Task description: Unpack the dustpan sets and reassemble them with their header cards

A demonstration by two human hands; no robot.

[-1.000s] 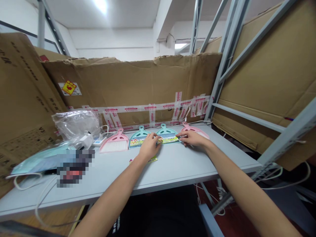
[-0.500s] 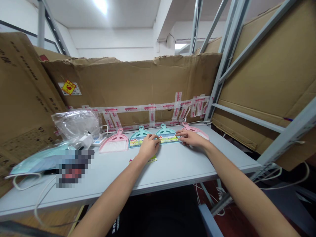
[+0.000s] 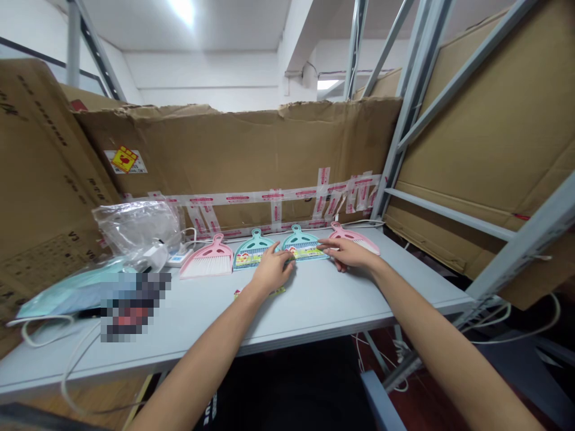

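From the head camera, a person's bare forearms reach forward over a pale gray table [image 3: 314, 308]. Four plastic dustpans lie flat in a row along its far edge, handles pointing away. From left to right they are a pink dustpan [image 3: 206, 258], a teal dustpan [image 3: 254, 248], a second teal dustpan [image 3: 300, 241], and a second pink dustpan [image 3: 354, 234]. Printed cards [image 3: 305, 254] lie across the lower part of the teal pair, and a loose card [image 3: 259, 292] lies on the table just in front of them.

The left hand [image 3: 271, 270] sits between the teal pair, its fingers [image 3: 282, 256] close together and lightly curved; whether they pinch a card, the view cannot tell. The right hand [image 3: 350, 252] lies over the second pink dustpan's near edge, its fingers [image 3: 330, 246] stretched out and slightly spread, with no pinch showing.

Left of the row are a clear plastic bag [image 3: 137, 226], a power strip [image 3: 178, 258], and a pale blue packet [image 3: 67, 297] beside a pixelated patch [image 3: 135, 305]. Taped cardboard [image 3: 233, 143] stands behind the table, and a metal rack [image 3: 417, 78] rises to the right.
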